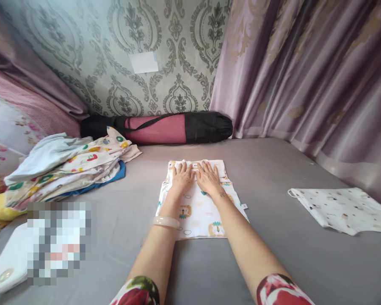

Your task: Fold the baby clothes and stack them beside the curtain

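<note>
A white cloth garment (197,216) printed with lions lies flat on the bed in front of me, its far end folded over into a band. My left hand (181,176) rests palm down on the left part of that band, fingers stretched out. Beside it, my right hand (208,177) presses flat on the band too, with its fingers spread. A small white tag sticks out at the garment's right edge. My forearms hide parts of the cloth.
A pile of clothes (79,163) lies at the left. Another printed white garment (343,209) is spread at the right. A rolled mat in a black and pink bag (160,128) lies along the wall. A white object (11,258) sits at the near left, partly blurred. Curtains (305,76) hang at the right.
</note>
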`<state>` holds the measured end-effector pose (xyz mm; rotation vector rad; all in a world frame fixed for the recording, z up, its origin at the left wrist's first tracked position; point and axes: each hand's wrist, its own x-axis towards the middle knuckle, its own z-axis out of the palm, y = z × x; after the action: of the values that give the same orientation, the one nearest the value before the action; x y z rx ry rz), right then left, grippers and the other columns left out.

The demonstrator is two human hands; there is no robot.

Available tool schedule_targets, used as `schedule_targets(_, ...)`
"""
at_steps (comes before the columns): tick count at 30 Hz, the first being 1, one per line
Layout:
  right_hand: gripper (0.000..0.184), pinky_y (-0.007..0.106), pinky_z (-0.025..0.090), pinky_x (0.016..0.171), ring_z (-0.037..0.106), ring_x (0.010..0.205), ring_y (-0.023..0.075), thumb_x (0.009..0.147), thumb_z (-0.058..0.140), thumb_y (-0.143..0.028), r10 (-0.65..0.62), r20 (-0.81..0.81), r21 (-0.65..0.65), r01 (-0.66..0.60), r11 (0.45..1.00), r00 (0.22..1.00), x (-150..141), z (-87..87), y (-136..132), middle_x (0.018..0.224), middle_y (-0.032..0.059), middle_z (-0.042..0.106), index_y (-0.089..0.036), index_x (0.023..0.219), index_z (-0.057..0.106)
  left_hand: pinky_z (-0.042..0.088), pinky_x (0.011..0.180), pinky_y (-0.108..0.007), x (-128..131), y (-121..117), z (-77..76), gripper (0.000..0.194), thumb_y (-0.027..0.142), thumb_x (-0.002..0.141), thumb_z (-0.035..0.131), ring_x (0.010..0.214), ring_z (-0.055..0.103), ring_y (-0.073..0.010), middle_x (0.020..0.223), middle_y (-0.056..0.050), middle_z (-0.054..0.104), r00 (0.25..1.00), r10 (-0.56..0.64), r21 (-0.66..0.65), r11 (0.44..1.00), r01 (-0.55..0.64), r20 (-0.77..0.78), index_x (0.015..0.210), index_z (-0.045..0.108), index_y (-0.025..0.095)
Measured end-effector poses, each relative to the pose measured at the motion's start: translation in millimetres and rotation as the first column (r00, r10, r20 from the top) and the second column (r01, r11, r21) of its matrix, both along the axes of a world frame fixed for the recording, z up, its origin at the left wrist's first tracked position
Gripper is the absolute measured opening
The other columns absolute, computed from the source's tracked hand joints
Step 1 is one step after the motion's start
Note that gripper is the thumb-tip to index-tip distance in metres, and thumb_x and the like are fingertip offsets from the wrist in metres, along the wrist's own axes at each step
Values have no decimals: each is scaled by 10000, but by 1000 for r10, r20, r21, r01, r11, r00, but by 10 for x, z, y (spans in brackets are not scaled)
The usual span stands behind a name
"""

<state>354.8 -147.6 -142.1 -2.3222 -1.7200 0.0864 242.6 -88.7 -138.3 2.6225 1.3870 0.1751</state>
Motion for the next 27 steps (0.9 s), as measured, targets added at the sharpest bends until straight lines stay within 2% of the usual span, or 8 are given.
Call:
schedule_targets(8, 535, 499, 64, 1190, 182, 1482, 243, 1020, 243, -341, 2, -3, -11, -2, 1000, 1000, 14, 19, -4, 1601, 93, 270, -165, 1514, 350, 168, 1182, -520, -12, 5, 0, 517, 389, 1007, 269, 1471, 243, -290, 1585, -120, 307, 1000, -15, 12, 1000, 15, 8, 1478, 379, 207)
schedule_targets(11, 529, 518, 52, 1191, 167, 1487, 245, 1020, 243, -327, 23, -7, 17, -23, 1000, 1000, -15, 36, 8, 1602, 93, 265, -165, 1511, 355, 165, 1187, -517, -2, 11, 25, 492, 285, 993, 261, 1466, 260, -268, 1565, -106, 353, 999, -2, 39, 999, 0, 43, 1451, 416, 191)
schedule_targets(14, 526, 529, 20, 1192, 139, 1495, 241, 1018, 242, -308, 92, 0, 54, -92, 994, 996, -89, 53, 46, 1609, 80, 244, -170, 1515, 347, 161, 1200, -485, -12, 34, 50, 525, 196, 946, 302, 1465, 265, -244, 1550, -99, 384, 994, 66, 65, 995, -72, 92, 1461, 400, 164)
schedule_targets(17, 530, 501, 29, 1201, 146, 1494, 235, 1018, 228, -292, 169, -7, 34, -169, 985, 986, -173, 50, 94, 1606, 70, 254, -155, 1516, 346, 170, 1200, -484, -52, 72, 48, 568, 179, 912, 349, 1469, 251, -257, 1556, -86, 377, 989, 109, 25, 993, -112, 96, 1479, 379, 174)
schedule_targets(21, 537, 478, 98, 1200, 192, 1482, 235, 1018, 208, -291, 183, -26, -28, -183, 983, 983, -219, 24, 134, 1599, 58, 274, -153, 1521, 336, 162, 1200, -491, -103, 105, 30, 567, 186, 910, 344, 1478, 219, -279, 1567, -73, 358, 996, 76, -56, 996, -73, 52, 1475, 397, 190)
schedule_targets(27, 539, 492, 112, 1198, 199, 1480, 240, 1016, 208, -292, 189, -22, -24, -190, 982, 982, -203, 11, 140, 1598, 57, 277, -148, 1517, 344, 170, 1199, -489, -110, 110, 16, 553, 183, 913, 336, 1472, 233, -279, 1561, -73, 369, 995, 78, -43, 996, -75, 61, 1460, 418, 193)
